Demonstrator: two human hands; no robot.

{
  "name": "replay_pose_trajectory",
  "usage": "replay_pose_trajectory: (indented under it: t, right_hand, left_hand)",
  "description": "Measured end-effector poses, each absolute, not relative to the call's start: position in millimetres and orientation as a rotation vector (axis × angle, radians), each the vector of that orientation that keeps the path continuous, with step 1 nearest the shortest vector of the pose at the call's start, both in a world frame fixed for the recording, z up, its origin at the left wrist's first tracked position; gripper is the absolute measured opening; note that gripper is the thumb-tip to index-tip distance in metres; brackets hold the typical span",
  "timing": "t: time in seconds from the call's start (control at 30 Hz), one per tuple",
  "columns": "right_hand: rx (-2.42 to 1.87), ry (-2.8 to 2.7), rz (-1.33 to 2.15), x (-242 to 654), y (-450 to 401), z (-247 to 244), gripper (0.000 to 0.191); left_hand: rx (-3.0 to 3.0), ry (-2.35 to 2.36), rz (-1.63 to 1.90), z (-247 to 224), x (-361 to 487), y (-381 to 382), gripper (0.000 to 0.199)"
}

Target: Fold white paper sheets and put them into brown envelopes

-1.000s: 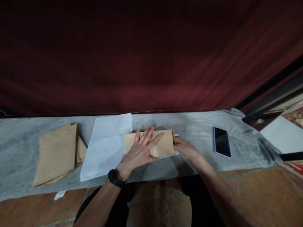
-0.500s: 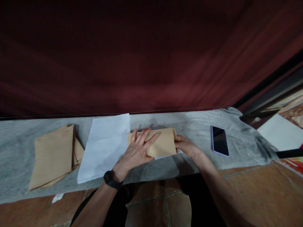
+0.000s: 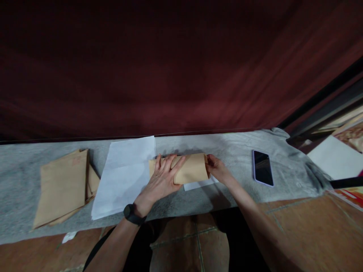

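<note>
A brown paper envelope (image 3: 193, 168) lies across the middle of the grey cloth, its body bulging and its right end gaping. My left hand (image 3: 164, 175) rests on its left part with the fingers spread. At the gaping end, my right hand (image 3: 217, 168) has its fingers closed on the edge, the fingertips partly hidden inside the opening. Under the envelope's near side a sheet of white paper (image 3: 200, 184) sticks out. Just left of my left hand is a stack of white paper (image 3: 121, 177).
More brown envelopes (image 3: 64, 185) are piled at the left on the grey cloth (image 3: 235, 145). A phone (image 3: 262, 168) lies to the right. A dark red curtain (image 3: 170, 75) hangs behind. Tiled floor (image 3: 306, 219) shows below the front edge.
The envelope has shifted slightly left, and more of the white sheet beneath it shows. My right hand has moved a little up and left along the opening.
</note>
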State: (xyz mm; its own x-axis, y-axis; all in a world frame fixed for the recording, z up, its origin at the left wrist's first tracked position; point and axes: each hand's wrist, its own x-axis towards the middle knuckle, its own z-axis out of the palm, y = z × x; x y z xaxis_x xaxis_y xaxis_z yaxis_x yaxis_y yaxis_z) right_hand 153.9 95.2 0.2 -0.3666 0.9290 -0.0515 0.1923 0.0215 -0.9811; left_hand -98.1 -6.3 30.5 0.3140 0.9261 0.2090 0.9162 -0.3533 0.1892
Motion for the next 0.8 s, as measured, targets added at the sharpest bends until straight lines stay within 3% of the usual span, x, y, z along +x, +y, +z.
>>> replay_pose_trajectory:
  t: [0.13,0.27,0.37,0.57,0.8]
  right_hand:
    - [-1.084,-1.459,1.28,162.8,92.3,22.9,0.023]
    - [-1.038,-1.435,1.669,168.3,86.8,33.9,0.03]
    - [-1.022,-1.604,1.875,170.1,82.6,30.7,0.023]
    - [-0.906,-1.866,2.056,185.6,81.7,22.6,0.015]
    - [-0.906,-1.959,2.171,190.2,82.8,10.6,0.032]
  left_hand:
    - [2.466,1.822,0.449,24.6,-96.7,-4.6,0.107]
    - [2.434,1.792,0.446,22.2,-95.6,-2.7,0.109]
    - [2.442,1.73,0.44,22.5,-94.1,-2.5,0.109]
    - [2.512,1.531,0.412,21.9,-83.8,-5.5,0.108]
    - [2.58,1.441,0.412,20.2,-74.3,-6.7,0.103]
